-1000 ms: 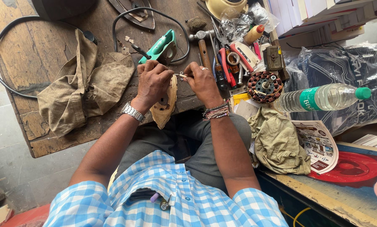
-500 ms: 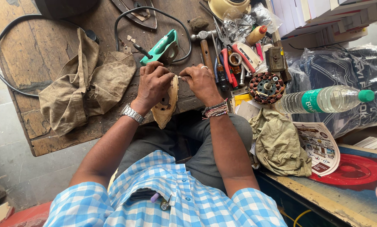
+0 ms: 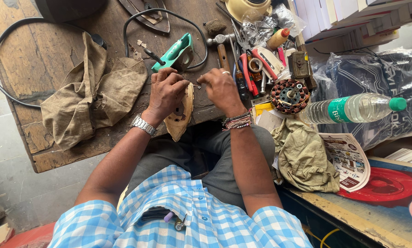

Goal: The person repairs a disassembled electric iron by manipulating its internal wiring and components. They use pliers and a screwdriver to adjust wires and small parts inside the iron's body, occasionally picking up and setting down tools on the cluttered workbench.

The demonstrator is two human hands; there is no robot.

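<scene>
While steadying the cream iron soleplate (image 3: 180, 112) on edge at the workbench (image 3: 40, 59) rim: left hand (image 3: 167, 89) curled shut around its upper part, right hand (image 3: 222, 87) pinched closed on a small screw or pin (image 3: 196, 85) at the plate's top edge. Probably mid-step in fitting or freeing that tiny fastener; calls next for a fine, steady twist with the plate kept from tipping. Just beyond the left hand, green iron handle (image 3: 176, 53) with black cord (image 3: 169, 18) looping past it. Left of the left hand, rumpled brown cloth (image 3: 86, 98). Beyond the right hand, hammer (image 3: 222, 48), red-handled pliers (image 3: 247, 71) and a small glue bottle (image 3: 278, 38). Right of the right hand, motor stator (image 3: 289, 95) wound with copper, then a clear plastic water bottle (image 3: 353, 109), green-capped, lying on its side, roughly half full by the look of it. No open boxes or trays showing contents; clear plastic bag (image 3: 261, 27) crumpled beyond the tools, contents unclear.
</scene>
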